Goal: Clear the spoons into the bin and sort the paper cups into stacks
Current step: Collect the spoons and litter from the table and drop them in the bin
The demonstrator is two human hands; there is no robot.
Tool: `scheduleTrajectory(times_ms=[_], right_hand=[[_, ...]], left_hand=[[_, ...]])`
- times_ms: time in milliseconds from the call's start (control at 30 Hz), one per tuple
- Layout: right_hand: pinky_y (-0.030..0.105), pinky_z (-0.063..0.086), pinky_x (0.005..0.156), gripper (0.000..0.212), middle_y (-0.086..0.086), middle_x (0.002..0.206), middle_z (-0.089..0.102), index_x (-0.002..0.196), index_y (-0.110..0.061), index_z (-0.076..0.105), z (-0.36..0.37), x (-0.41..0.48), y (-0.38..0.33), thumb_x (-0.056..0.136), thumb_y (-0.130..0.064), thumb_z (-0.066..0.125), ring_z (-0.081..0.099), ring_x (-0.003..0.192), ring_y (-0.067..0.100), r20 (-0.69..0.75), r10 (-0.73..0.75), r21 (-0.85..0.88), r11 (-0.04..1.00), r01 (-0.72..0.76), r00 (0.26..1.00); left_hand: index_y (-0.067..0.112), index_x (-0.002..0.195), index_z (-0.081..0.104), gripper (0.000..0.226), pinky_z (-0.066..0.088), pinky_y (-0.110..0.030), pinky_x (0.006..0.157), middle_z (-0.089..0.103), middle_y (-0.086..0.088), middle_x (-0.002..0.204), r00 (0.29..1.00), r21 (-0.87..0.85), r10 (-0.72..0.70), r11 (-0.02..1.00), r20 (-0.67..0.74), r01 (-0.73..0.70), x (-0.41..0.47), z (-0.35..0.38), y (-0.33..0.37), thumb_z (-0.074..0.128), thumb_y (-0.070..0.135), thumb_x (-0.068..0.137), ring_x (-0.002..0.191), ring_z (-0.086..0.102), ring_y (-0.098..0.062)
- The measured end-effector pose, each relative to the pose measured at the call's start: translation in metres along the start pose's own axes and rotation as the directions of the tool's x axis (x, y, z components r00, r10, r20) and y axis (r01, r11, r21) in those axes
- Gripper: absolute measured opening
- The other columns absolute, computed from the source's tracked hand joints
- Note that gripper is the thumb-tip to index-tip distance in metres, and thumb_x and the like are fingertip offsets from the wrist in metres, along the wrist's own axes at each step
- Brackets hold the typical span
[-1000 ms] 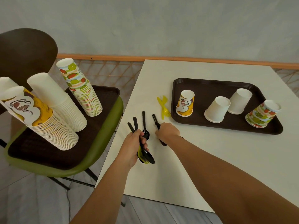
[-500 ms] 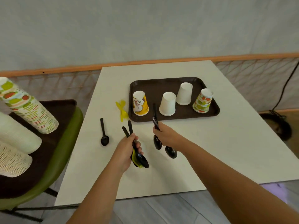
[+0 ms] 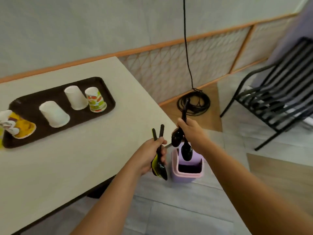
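My left hand (image 3: 149,154) grips a bunch of black and yellow plastic spoons (image 3: 159,165), bowls down, just past the table's right edge. My right hand (image 3: 193,133) grips two black spoons (image 3: 181,141) that hang above the lilac bin (image 3: 187,167) on the floor. A brown tray (image 3: 30,109) on the white table (image 3: 84,158) carries upturned paper cups: two plain white cups (image 3: 54,114), (image 3: 75,97), a green-and-orange patterned cup (image 3: 95,99), and a yellow cup (image 3: 18,126) at the left edge.
A coiled black cable (image 3: 194,103) lies on the floor beyond the bin, with its cord running up the wall. A black slatted chair (image 3: 279,92) stands at the right. An orange-framed mesh panel (image 3: 169,65) lines the wall behind.
My view has swung right, away from the green chair with cup stacks. Both hands carried their spoons off the table to the right; the right hand now hangs its spoons over the bin.
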State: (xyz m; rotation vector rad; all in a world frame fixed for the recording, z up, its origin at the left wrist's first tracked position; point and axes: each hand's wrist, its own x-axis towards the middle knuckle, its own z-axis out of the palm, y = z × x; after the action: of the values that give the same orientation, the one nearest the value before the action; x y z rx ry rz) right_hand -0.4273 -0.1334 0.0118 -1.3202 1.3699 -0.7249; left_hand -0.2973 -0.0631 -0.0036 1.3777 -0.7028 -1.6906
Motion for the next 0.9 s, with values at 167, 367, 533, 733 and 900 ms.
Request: scheduleTrajectory(times_ms=[167, 367, 533, 733, 900], right_hand=[[0.024, 0.05, 0.06, 0.02, 0.01, 0.072, 0.063, 0.087, -0.007, 0.048, -0.107, 0.001, 0.052, 0.101, -0.02, 0.039, 0.062, 0.057, 0.018, -0.022, 0.11, 0.118, 0.987, -0.107, 0.994], [0.033, 0.048, 0.057, 0.017, 0.011, 0.066, 0.055, 0.11, -0.001, 0.044, -0.18, 0.034, 0.125, 0.101, -0.014, 0.038, 0.057, 0.056, 0.026, 0.011, 0.367, 0.176, 0.915, -0.363, 0.93], [0.036, 0.05, 0.054, 0.011, 0.018, 0.067, 0.055, 0.096, 0.002, 0.045, -0.186, 0.079, 0.185, 0.099, -0.006, 0.038, 0.057, 0.057, 0.03, 0.146, 0.541, 0.257, 0.788, -0.56, 0.828], [0.029, 0.049, 0.047, 0.018, 0.015, 0.062, 0.053, 0.079, 0.002, 0.048, -0.155, 0.131, 0.285, 0.096, 0.001, 0.04, 0.057, 0.045, 0.023, 0.29, 0.657, 0.251, 0.649, -0.718, 0.696], [0.033, 0.05, 0.055, 0.021, 0.017, 0.064, 0.056, 0.082, 0.004, 0.048, -0.129, 0.162, 0.371, 0.098, -0.002, 0.036, 0.055, 0.059, 0.027, 0.397, 0.729, 0.148, 0.548, -0.823, 0.557]], left_hand=[[0.011, 0.088, 0.045, 0.024, 0.036, -0.025, 0.045, 0.037, 0.0, 0.054, 0.974, 0.084, -0.165, 0.985, 0.156, 0.153, 0.052, 0.11, -0.032, 0.032, 0.027, 0.101, 0.036, 0.035, -0.01], [0.013, 0.075, 0.043, 0.028, 0.026, -0.022, 0.048, 0.036, 0.002, 0.043, 0.878, 0.068, -0.455, 0.891, 0.148, 0.45, 0.123, 0.168, -0.065, 0.026, 0.022, 0.095, 0.03, 0.03, -0.011], [0.008, 0.074, 0.047, 0.033, 0.03, -0.022, 0.046, 0.044, -0.002, 0.048, 0.848, 0.08, -0.522, 0.853, 0.091, 0.517, 0.204, 0.159, -0.095, 0.028, 0.019, 0.099, 0.03, 0.037, -0.011], [0.005, 0.075, 0.048, 0.03, 0.037, -0.013, 0.032, 0.052, -0.006, 0.043, 0.782, 0.101, -0.62, 0.775, -0.066, 0.624, 0.297, 0.117, -0.173, 0.037, 0.017, 0.1, 0.025, 0.044, -0.01], [0.004, 0.074, 0.048, 0.027, 0.037, -0.011, 0.03, 0.055, -0.008, 0.042, 0.705, 0.099, -0.689, 0.7, -0.166, 0.707, 0.352, 0.092, -0.245, 0.041, 0.013, 0.099, 0.022, 0.046, -0.011]])
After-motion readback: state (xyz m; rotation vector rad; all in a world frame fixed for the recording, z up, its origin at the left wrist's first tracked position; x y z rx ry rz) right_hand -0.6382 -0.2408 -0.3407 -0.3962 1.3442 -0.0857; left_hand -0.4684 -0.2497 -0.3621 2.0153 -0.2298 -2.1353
